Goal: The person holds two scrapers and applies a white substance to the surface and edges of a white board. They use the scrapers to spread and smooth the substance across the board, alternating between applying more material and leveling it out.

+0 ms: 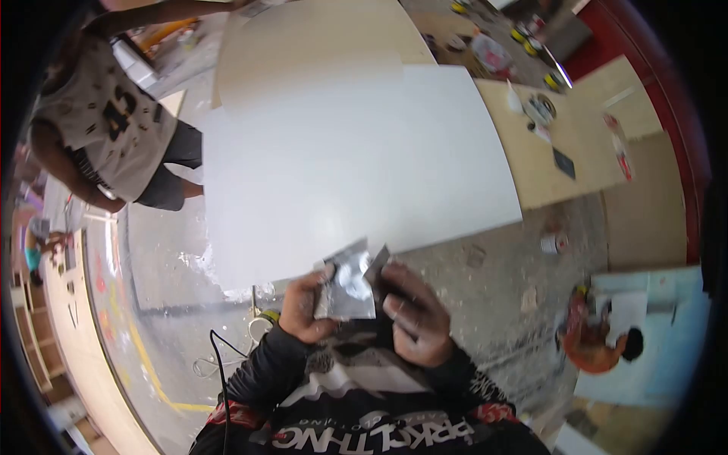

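My left hand (305, 309) is closed on the side of a thin, shiny metal plate (350, 296), roughly square, with a whitish smear across its face. Between the fingers of my right hand (415, 315) is a small dark flat blade (375, 271), held at the plate's right edge. Dark grey dust covers those right fingers. Both hands are in front of my chest, by the near edge of a large smooth white panel (341, 167). Part of the blade is hidden behind the right fingers.
To the left a person in a sleeveless shirt (114, 114) reaches over the panel's far end. A light wooden board (531, 186) on the right carries a dark flat pad (563, 162). A tin (554, 243) stands on the floor; another person (588, 334) crouches at lower right.
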The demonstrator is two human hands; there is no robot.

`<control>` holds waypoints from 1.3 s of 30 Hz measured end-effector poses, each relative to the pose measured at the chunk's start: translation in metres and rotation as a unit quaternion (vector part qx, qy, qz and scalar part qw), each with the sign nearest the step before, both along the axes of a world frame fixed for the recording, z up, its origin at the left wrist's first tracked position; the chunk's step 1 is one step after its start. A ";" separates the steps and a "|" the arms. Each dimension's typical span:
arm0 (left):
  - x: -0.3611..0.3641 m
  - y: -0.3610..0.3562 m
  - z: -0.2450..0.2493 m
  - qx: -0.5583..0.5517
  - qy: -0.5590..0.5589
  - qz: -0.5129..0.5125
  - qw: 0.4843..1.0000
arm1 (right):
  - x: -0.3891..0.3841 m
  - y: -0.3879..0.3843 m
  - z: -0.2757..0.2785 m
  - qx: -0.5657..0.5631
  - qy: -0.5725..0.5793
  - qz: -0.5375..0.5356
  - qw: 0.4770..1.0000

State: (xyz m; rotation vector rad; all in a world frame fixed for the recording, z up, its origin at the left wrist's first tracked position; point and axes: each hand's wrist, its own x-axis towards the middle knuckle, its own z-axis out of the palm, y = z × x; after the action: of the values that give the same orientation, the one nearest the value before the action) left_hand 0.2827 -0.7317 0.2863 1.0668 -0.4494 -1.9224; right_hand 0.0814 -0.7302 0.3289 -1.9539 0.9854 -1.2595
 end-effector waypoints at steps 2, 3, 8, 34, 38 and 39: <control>0.003 -0.007 -0.003 0.177 0.294 0.026 0.939 | -0.003 0.006 -0.006 0.030 0.054 0.018 0.998; -0.004 -0.007 0.019 0.175 0.224 0.070 0.956 | -0.005 0.013 -0.016 0.050 0.085 0.013 0.995; 0.028 0.025 0.029 0.025 0.141 0.188 0.972 | -0.056 0.030 -0.053 0.160 0.243 0.138 0.947; 0.100 0.449 -0.439 0.135 0.251 0.779 0.559 | 0.219 0.167 -0.508 0.271 0.574 0.393 0.666; 0.143 0.497 -0.501 0.133 0.204 0.781 0.575 | 0.307 0.214 -0.576 0.382 0.537 0.275 0.700; 0.149 0.500 -0.515 0.138 0.210 0.783 0.569 | 0.314 0.219 -0.607 0.431 0.450 0.236 0.746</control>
State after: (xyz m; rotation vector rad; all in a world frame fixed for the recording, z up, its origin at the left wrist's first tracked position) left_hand 0.4318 -0.2313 -0.2292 0.6000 0.9142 -0.4540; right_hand 0.3957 -0.5112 -0.2785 -1.7518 1.0806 0.5080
